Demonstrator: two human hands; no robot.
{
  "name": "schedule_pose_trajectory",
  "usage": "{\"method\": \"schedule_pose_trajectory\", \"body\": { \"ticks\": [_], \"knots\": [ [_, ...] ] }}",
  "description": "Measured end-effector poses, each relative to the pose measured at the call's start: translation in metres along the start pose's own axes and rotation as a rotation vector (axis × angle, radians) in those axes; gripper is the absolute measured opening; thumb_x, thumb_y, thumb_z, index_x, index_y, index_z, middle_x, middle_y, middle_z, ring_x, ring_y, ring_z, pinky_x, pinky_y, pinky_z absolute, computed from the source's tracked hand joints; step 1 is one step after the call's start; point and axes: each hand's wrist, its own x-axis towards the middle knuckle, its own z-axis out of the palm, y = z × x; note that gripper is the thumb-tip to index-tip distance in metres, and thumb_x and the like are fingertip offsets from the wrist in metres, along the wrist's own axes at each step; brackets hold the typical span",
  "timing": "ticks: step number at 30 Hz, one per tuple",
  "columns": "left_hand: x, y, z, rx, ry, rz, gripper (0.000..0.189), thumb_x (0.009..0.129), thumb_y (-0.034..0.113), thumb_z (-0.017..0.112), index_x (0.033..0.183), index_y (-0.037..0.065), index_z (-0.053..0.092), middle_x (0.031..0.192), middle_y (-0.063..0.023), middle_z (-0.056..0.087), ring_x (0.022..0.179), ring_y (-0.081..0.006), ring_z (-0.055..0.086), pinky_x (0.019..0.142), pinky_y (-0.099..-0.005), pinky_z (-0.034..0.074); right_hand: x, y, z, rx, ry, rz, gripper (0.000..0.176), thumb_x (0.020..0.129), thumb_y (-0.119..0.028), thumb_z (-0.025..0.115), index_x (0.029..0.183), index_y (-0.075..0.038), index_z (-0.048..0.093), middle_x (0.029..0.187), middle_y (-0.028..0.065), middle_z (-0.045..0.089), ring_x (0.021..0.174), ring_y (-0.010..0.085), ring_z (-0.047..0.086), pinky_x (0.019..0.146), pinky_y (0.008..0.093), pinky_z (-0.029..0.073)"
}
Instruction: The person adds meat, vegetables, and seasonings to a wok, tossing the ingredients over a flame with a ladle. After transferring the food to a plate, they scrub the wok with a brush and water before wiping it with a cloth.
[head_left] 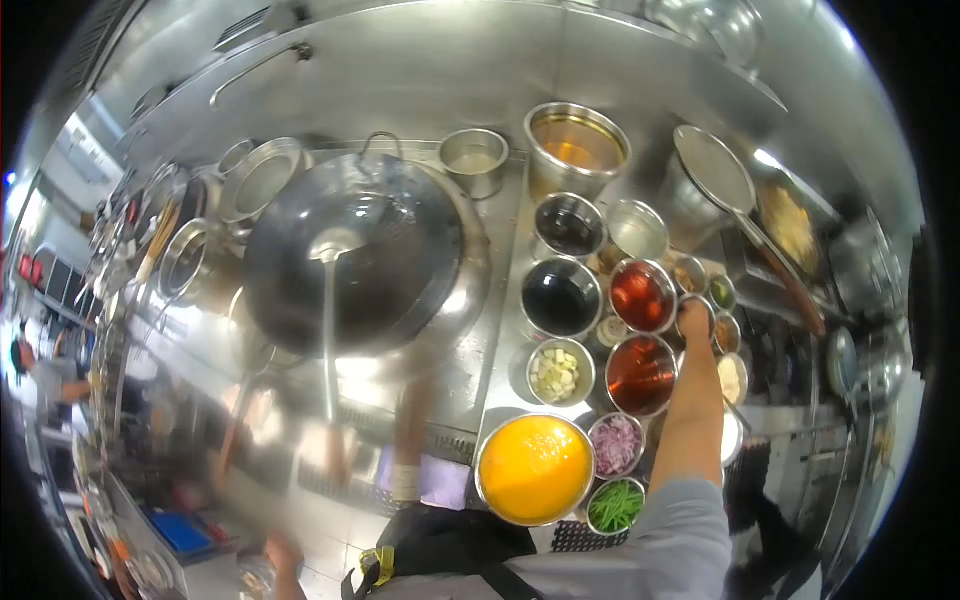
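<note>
My right hand (pixel 693 319) reaches in among the small metal cups on the right, its fingers down inside one of them and hidden. Close to it stand two metal pots of red liquid, the upper pot (pixel 642 296) and the lower pot (pixel 641 374). A cup with green bits (pixel 721 292) and a cup with brown contents (pixel 727 333) sit just beyond the hand. Low at the left edge of my body is my left hand (pixel 283 553), small and blurred, its fingers not clear. A ladle (pixel 330 300) rests with its bowl in the dark wok (pixel 410 290).
A bowl of yellow liquid (pixel 535 470), chopped onion (pixel 616 443), cut greens (pixel 616 506) and pale cubes (pixel 553 372) stand nearest me. Dark liquids (pixel 561 297) are behind. A strainer (pixel 714 168) lies over a pot at right. Another person (pixel 50 375) is far left.
</note>
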Motion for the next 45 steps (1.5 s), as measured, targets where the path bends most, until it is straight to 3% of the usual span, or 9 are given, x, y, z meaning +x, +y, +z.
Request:
{"method": "schedule_pose_trajectory", "body": {
  "ticks": [16,19,23,25,27,31,40,43,45],
  "knots": [
    [-0.013,-0.007,0.028,-0.167,0.135,-0.004,0.031,0.078,0.013,0.057,0.106,0.001,0.061,0.093,-0.0197,0.066,0.086,-0.0363,0.064,0.079,-0.0447,0.051,0.006,0.014,-0.009,-0.166,0.144,-0.283,0.020,0.073,-0.018,0.065,0.069,0.001,0.065,0.084,0.0230,0.068,0.084,0.0406,0.066,0.078,0.0458,0.053],
    [-0.013,-0.004,0.038,-0.210,0.108,-0.049,0.031,0.077,0.013,0.058,0.105,0.001,0.063,0.091,-0.0196,0.067,0.085,-0.0353,0.065,0.079,-0.0440,0.052,-0.003,-0.030,-0.070,0.086,-0.245,0.265,0.023,0.075,-0.019,0.063,0.066,0.002,0.064,0.089,0.0257,0.068,0.090,0.0392,0.067,0.081,0.0450,0.053],
    [-0.013,0.007,0.043,-0.289,0.078,-0.117,0.030,0.078,0.013,0.058,0.104,0.001,0.064,0.093,-0.0199,0.068,0.087,-0.0344,0.066,0.079,-0.0428,0.053,0.007,-0.068,-0.130,-0.226,0.100,-0.105,0.018,0.076,-0.014,0.061,0.067,0.000,0.065,0.094,0.0256,0.068,0.088,0.0372,0.068,0.077,0.0425,0.054],
    [-0.013,0.014,0.046,-0.353,0.084,-0.161,0.031,0.078,0.014,0.059,0.106,0.002,0.064,0.095,-0.0203,0.068,0.086,-0.0343,0.067,0.079,-0.0425,0.053,-0.005,-0.135,-0.176,-0.428,0.138,-0.643,0.015,0.076,-0.014,0.065,0.070,-0.001,0.068,0.086,0.0205,0.069,0.079,0.0328,0.068,0.071,0.0392,0.054],
    [-0.019,0.015,0.052,-0.383,0.079,-0.176,0.033,0.078,0.015,0.059,0.108,0.002,0.064,0.095,-0.0204,0.068,0.086,-0.0341,0.067,0.078,-0.0422,0.054,-0.053,-0.236,-0.216,0.274,-0.081,-0.437,0.017,0.075,-0.019,0.069,0.073,-0.002,0.069,0.075,0.0135,0.069,0.071,0.0242,0.067,0.067,0.0351,0.051],
    [-0.012,-0.010,0.092,-0.357,0.074,-0.158,0.037,0.078,0.016,0.059,0.112,0.002,0.062,0.095,-0.0206,0.068,0.085,-0.0338,0.068,0.078,-0.0417,0.054,-0.115,-0.380,-0.220,0.367,-0.079,-0.833,0.017,0.075,-0.021,0.071,0.078,-0.004,0.070,0.070,0.0072,0.067,0.069,0.0159,0.064,0.065,0.0325,0.049],
    [-0.066,-0.127,0.128,-0.573,0.086,-0.297,0.037,0.078,0.014,0.060,0.112,-0.001,0.062,0.092,-0.0211,0.069,0.084,-0.0301,0.067,0.077,-0.0390,0.053,-0.220,-0.543,-0.198,0.551,0.196,-0.781,0.024,0.083,-0.016,0.065,0.103,-0.004,0.071,0.088,0.0152,0.072,0.082,0.0223,0.070,0.076,0.0336,0.053],
    [-0.105,-0.193,0.192,-0.557,0.031,-0.373,0.035,0.078,0.011,0.059,0.110,-0.003,0.062,0.085,-0.0191,0.069,0.074,-0.0255,0.067,0.069,-0.0364,0.054,-0.262,-0.573,-0.180,0.582,0.093,-0.818,0.029,0.084,-0.015,0.063,0.111,-0.005,0.069,0.095,0.0165,0.071,0.075,0.0204,0.069,0.072,0.0334,0.053],
    [-0.120,-0.235,0.217,-0.650,-0.122,-0.429,0.037,0.080,0.007,0.058,0.115,-0.004,0.058,0.075,-0.0130,0.065,0.057,-0.0184,0.061,0.045,-0.0333,0.048,-0.280,-0.596,-0.162,0.581,-0.144,-0.641,0.035,0.085,-0.014,0.062,0.119,-0.006,0.065,0.099,0.0156,0.070,0.069,0.0179,0.066,0.067,0.0317,0.053]
  ]
}}
